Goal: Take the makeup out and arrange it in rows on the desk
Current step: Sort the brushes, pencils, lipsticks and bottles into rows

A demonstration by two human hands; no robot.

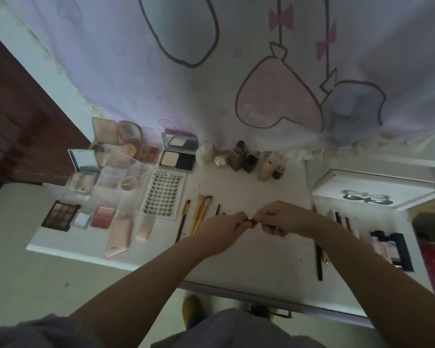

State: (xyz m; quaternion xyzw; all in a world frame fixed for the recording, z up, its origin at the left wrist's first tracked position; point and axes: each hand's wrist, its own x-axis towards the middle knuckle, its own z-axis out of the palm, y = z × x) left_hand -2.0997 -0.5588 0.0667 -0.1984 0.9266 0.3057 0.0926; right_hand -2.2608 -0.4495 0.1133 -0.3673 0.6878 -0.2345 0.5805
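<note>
Head view. Both hands meet over the middle of the tabletop [256, 249]. The left hand [226, 228] and right hand [283, 218] each pinch one end of a small dark item [249, 223], fingers curled round it. Too small to say what it is, or whether it is being opened or closed.

Progress, as a judgement: well along.
- Far left of the hands: palettes and compacts in rough rows, including a brown eyeshadow palette [60, 216] at the left edge and an open powder compact [178, 151] further back.
- Just left of the hands: a lash card [165, 193], then brushes [199, 214] laid side by side.
- Beyond the hands, along the curtain [236, 59]: a line of small bottles [244, 159].
- Right of the right hand: slim dark pencils [319, 257] near the tabletop's right edge, not yet in a clear row.
- Further right: an open drawer [387, 244] holding tubes and sticks, so more seems left to take out.

Edges and room:
- Bare surface lies under the hands and between them and the bottles; a fresh row could fit there.
- The pink tubes [118, 237] to the near left sit close to the front edge.
- The pencils lie near the right edge; a sweep of the right forearm could roll them off.
- The left side is crowded.
</note>
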